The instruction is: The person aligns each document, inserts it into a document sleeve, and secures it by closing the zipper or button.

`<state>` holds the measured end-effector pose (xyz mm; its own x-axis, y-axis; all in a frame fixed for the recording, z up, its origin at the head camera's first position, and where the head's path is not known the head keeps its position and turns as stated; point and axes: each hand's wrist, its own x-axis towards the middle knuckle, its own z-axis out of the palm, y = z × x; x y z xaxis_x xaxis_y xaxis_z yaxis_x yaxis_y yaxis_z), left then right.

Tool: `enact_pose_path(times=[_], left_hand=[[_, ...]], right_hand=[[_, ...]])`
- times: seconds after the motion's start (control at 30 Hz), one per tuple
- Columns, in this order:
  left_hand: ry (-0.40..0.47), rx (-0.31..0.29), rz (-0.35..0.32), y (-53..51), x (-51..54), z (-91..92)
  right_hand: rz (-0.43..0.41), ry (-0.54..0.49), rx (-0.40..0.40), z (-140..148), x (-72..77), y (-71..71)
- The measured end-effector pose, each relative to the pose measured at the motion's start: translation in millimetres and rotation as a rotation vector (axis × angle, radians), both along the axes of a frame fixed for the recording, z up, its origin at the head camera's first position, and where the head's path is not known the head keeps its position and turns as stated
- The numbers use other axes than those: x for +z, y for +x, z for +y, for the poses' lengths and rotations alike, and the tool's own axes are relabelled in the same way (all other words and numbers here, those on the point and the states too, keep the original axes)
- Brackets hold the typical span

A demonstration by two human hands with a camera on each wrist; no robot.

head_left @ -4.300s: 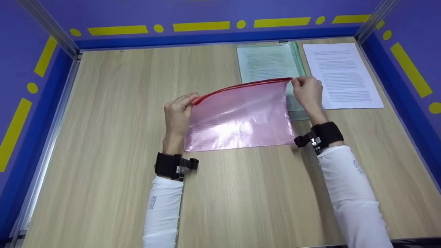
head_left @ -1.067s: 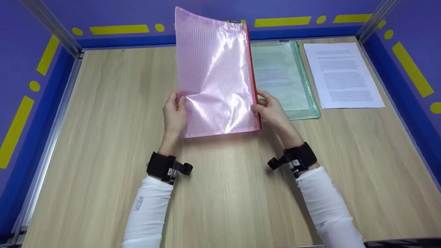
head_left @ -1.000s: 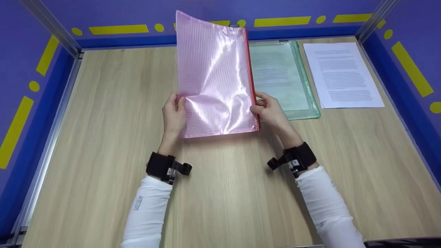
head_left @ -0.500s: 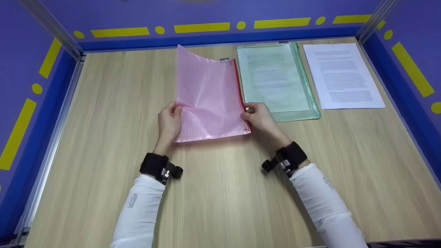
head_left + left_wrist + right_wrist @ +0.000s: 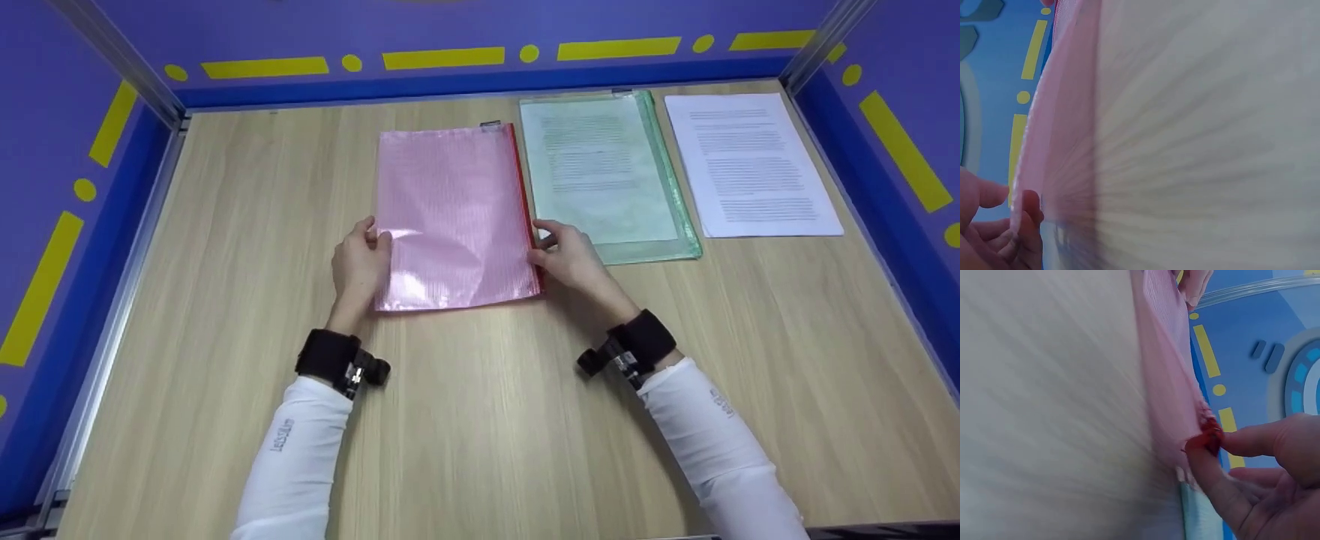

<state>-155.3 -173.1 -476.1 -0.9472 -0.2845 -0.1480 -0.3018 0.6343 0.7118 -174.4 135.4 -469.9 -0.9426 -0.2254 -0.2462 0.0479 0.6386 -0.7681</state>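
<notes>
A translucent pink zip folder with a red zip along its right side lies nearly flat at mid table, its lower part slightly buckled. At its left edge is my left hand; in the left wrist view that edge passes between the thumb and curled fingers, with a small gap at the thumb. My right hand pinches the red zip edge between thumb and forefinger, as the right wrist view shows. A dark zip pull sits at the folder's top right.
Right of the pink folder lies a green zip folder with printed paper inside. Farther right is a stack of printed sheets. Blue panels border the wooden table at the back and sides.
The pink folder was held spread sideways by its red zip, then turned with the zip to the right and raised upright. Both hands have since lowered it toward the table, and its top has flattened.
</notes>
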Motion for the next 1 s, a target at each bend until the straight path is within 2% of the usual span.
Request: enact_pose_path(times=[0.17, 0.33, 0.53, 0.67, 0.73, 0.83, 1.0], left_hand=[[-0.130, -0.071, -0.038, 4.3, 6.5, 1.7], [-0.253, -0.151, 0.012, 12.7, 12.2, 12.4], [-0.319, -0.345, 0.016, 24.3, 16.2, 34.4], [-0.362, -0.477, -0.004, 30.5, 13.4, 48.9], [-0.402, -0.524, -0.029, 33.4, 10.9, 53.2], [-0.462, -0.552, -0.070, 35.8, 7.4, 55.7], [-0.497, -0.540, -0.097, 33.6, 4.9, 52.2]], right_hand=[[0.129, 0.082, 0.094, 5, 4.2, 6.5], [0.238, 0.130, 0.190, 6, 7.6, 15.7], [0.321, 0.248, 0.345, 0, 6.8, 26.4], [0.361, 0.297, 0.402, -6, 2.6, 31.9], [0.381, 0.314, 0.417, -9, 0.5, 34.0], [0.415, 0.337, 0.435, -14, -2.2, 36.1], [0.451, 0.368, 0.431, -25, -5.2, 35.8]])
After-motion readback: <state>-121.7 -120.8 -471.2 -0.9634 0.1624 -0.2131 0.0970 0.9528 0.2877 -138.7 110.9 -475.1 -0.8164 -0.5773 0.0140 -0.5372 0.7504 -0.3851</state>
